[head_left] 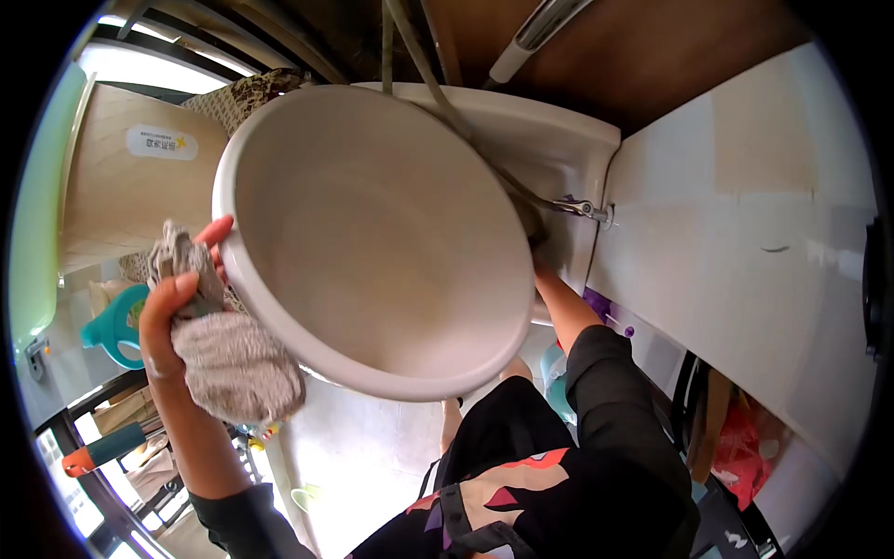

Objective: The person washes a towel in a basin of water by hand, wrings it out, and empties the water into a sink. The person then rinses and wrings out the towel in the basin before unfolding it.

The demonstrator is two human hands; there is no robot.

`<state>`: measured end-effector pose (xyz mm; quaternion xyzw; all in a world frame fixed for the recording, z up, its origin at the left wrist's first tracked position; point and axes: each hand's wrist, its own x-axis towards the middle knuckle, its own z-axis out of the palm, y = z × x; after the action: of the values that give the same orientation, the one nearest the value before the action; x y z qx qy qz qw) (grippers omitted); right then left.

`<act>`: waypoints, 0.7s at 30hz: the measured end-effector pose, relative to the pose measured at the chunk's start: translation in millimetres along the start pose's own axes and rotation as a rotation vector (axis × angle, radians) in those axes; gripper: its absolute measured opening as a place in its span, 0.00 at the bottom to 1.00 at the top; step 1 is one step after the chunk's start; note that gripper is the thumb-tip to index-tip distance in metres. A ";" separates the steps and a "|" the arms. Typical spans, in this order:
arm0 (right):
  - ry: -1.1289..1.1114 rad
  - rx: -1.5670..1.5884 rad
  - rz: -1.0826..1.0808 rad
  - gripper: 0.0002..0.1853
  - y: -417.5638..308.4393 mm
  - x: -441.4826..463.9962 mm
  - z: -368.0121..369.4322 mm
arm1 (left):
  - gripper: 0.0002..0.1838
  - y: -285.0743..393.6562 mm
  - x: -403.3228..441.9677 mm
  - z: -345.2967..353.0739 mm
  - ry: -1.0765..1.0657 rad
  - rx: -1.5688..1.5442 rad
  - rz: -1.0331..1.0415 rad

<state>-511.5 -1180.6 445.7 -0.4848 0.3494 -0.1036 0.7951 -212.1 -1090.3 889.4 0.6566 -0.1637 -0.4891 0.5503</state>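
A large white basin [382, 242] is tilted over the white sink [577, 140], its inside facing the camera. My left hand [182, 284] is closed round a wet-looking beige cloth [237, 363], which hangs below the fingers; the fingertips touch the basin's left rim. On the right, my right hand [540, 270] is mostly hidden behind the basin's right edge, so its fingers cannot be made out. A metal tap [582, 210] with a hose stands just beyond it at the sink's right side.
A beige box with a label [140, 172] is at the left. Below it are a teal plastic item [116, 326] and an orange-and-green handle [102, 449]. A white tiled wall [726, 233] rises at the right, with a red bag [745, 452] lower down.
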 end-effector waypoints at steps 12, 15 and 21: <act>0.085 -0.026 -0.032 0.17 12.2 9.4 -8.5 | 0.32 -44.9 -30.5 -51.0 0.149 -0.159 -0.077; 0.152 -0.032 -0.085 0.16 8.4 4.2 -10.6 | 0.28 -60.2 -29.7 -78.3 0.111 -0.227 -0.124; 0.337 -0.068 -0.260 0.15 -10.4 -16.0 -10.9 | 0.25 -90.6 -21.4 -100.7 0.137 -0.174 -0.133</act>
<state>-528.5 -1185.4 458.7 -0.5280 0.4152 -0.2731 0.6886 -168.6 -986.7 810.8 0.6476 -0.0386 -0.4911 0.5813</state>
